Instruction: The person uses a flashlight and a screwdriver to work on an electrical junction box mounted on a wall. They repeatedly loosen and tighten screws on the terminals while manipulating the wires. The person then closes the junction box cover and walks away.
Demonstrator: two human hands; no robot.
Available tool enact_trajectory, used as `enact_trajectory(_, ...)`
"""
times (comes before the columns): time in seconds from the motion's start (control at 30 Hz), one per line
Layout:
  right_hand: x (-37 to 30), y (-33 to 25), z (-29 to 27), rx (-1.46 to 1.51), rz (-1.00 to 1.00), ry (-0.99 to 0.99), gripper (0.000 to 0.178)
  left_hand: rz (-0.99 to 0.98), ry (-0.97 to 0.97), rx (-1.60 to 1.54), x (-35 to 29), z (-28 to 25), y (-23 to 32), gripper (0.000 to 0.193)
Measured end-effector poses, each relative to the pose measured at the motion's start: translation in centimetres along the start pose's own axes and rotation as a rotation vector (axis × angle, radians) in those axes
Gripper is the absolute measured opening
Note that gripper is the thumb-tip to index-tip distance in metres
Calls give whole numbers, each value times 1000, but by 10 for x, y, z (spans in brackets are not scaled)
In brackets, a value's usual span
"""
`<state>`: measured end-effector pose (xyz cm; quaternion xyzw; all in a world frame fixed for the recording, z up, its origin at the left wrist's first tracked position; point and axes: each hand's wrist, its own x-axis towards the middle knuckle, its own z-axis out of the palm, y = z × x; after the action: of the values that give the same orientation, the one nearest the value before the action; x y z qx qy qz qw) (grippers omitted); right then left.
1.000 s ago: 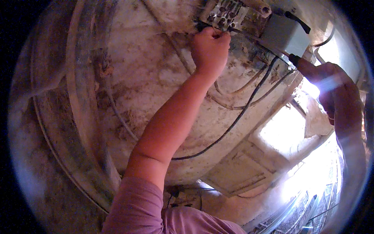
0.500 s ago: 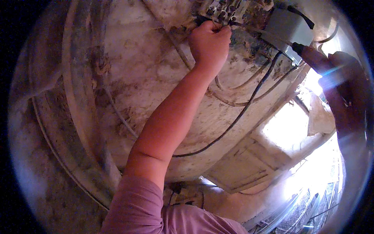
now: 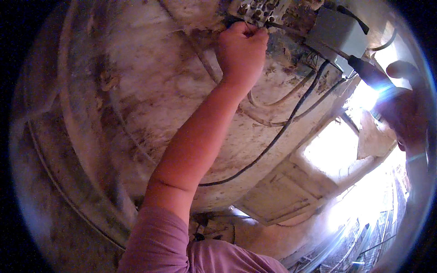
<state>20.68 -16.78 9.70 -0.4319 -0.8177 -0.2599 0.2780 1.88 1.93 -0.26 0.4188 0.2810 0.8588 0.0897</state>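
Observation:
At the upper middle, my left hand [image 3: 241,52] is closed in a pinch just below a small metal terminal block [image 3: 261,10] on the dirty wall. What its fingertips hold is too hidden to name. My right hand [image 3: 403,104], dark against the glare at the right, is around the handle of a long screwdriver [image 3: 364,70]. The shaft runs leftward across a grey box [image 3: 339,34], and its tip is at the lower edge of the terminal block, close above my left fingers.
A black cable [image 3: 291,120] loops down from beneath the grey box and passes behind my left forearm. Thinner wires hang beside it. Below is a panelled wooden door or shutter [image 3: 282,195], with bright openings to its right. Curved ridges and another cable line the left side.
My right hand has shifted on the screwdriver, and more of the handle shows now. The left hand stays pinched at the terminal block. The whole view has moved slightly.

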Motion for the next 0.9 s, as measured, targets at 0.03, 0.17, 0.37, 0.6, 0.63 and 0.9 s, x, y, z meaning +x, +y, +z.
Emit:
enact_trajectory(0.03, -2, 0, -2, 11, 26, 6, 33, 10, 2, 17, -1, 3, 0, 15)
enact_trajectory(0.17, -2, 0, -6, -39, 0, 3, 33, 53, 33, 58, 3, 4, -3, 14)
enact_trajectory(0.37, -22, -7, -19, -637, -356, -131, 34, -1, -18, 13, -8, 9, 14, 15)
enact_trajectory(0.6, -23, -11, -8, -482, -144, -127, 36, 28, -10, -1, -3, 6, 4, 17)
enact_trajectory(0.63, -22, -8, -8, -409, -100, -106, 36, 30, -3, -25, 0, 5, -1, 17)
enact_trajectory(0.9, -16, 0, -8, 35, 122, -2, 34, 51, -12, 12, -3, 1, 4, 17)
